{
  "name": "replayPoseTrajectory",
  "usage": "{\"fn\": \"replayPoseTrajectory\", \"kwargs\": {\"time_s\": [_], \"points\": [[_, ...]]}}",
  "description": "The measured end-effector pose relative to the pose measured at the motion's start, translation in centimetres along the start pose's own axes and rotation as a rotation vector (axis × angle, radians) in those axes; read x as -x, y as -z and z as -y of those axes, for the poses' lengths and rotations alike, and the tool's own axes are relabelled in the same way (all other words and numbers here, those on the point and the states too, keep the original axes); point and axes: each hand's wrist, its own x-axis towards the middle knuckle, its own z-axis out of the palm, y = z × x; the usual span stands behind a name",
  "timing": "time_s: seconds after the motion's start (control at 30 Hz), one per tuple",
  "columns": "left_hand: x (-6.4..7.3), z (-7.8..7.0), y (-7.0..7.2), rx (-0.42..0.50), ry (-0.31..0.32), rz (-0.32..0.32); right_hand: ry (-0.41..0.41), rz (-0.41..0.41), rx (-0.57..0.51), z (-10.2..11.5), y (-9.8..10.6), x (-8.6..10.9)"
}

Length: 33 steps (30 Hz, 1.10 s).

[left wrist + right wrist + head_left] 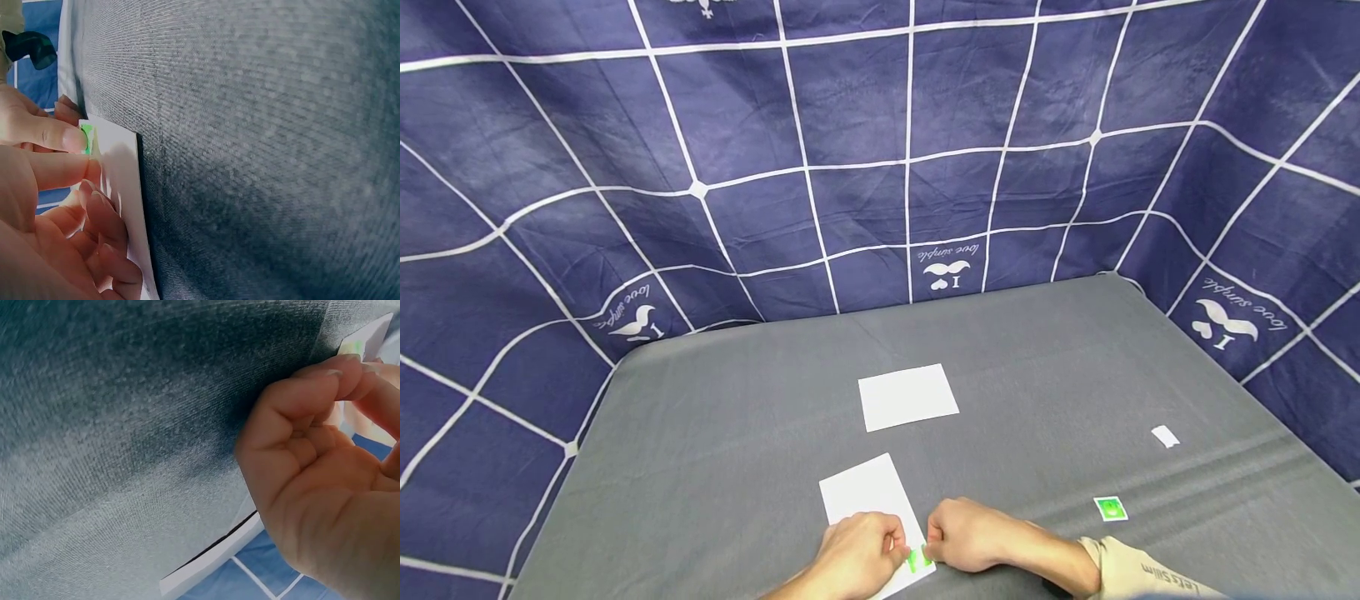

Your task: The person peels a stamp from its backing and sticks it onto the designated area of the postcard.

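A white paper sheet is laid lengthwise away from the person. Above its near right corner, a green sticker is pinched between curled fingers and thumb of the left hand and, at its right edge, likewise by the right hand; the sticker lies equally near both.

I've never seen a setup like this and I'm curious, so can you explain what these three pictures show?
There's no machine, just a person's bare left hand and right hand. The wide picture comes from a camera worn on the head; each close one comes from a camera on one wrist. On the gray cloth lie a near paper sheet, a far paper sheet and, off to the right, a green square and a white scrap. Both hands seem to pinch a green piece at the near sheet's corner, though the exact grip is partly hidden. Behind hangs a blue cloth.
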Motion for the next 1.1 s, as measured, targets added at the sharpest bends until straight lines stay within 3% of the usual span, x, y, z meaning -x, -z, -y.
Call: {"fn": "replayPoseTrajectory", "kwargs": {"time_s": [0.83,1.1], "points": [[-0.62,-0.14,0.17,-0.07,-0.024,0.067,-0.025,-0.018,0.01,0.2,0.06,-0.02],[-0.63,-0.22,0.21,-0.091,-0.03,0.071,-0.06,-0.021,0.057,0.44,0.02,-0.15]]}}
